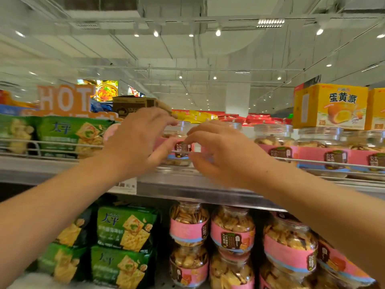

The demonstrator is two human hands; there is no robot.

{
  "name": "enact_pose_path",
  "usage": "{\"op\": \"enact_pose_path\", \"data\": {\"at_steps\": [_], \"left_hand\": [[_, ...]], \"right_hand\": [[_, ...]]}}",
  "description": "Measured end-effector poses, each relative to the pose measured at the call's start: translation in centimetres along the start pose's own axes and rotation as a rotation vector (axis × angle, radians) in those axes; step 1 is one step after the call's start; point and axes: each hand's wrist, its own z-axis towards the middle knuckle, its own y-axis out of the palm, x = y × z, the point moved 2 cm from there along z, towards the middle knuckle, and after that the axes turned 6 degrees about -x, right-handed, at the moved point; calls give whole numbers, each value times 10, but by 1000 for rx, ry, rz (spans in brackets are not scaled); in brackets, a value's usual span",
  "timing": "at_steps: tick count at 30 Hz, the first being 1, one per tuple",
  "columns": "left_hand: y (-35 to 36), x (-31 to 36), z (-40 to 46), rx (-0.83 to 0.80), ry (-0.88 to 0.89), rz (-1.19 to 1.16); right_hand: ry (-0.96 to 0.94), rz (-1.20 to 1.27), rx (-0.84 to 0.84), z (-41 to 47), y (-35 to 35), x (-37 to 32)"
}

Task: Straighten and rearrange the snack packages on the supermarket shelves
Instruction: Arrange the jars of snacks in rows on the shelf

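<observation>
On top shelf (187, 184), clear jar (180, 151) with pink label stood behind the rail, left hand (137, 140) and right hand (225, 151) curled round its sides, more jars (275, 140) to the right, green cracker bags (73, 136) to the left.

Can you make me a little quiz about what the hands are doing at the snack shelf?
1. True or false: both hands reach to the top shelf.
2. Which thing do the left hand and right hand surround? A. green cracker bag B. clear plastic biscuit jar with a pink label C. yellow egg-yolk pie box
3. Fill in: the yellow egg-yolk pie box stands on top of clear ____.

Key
1. True: both are up at the top shelf.
2. B, the clear plastic biscuit jar with a pink label; the green cracker bag sits to the left.
3. jars
</observation>
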Motion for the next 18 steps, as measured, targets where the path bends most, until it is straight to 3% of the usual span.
{"op": "enact_pose_path", "data": {"at_steps": [7,14,18], "left_hand": [[3,-43,-66,-107,7,161],[3,-54,-72,-23,46,-45],[-15,-76,-57,-24,-12,-199]], "right_hand": [[139,36,-1,15,33,-25],[297,82,56,15,28,-37],[434,60,-22,29,13,-42]]}}
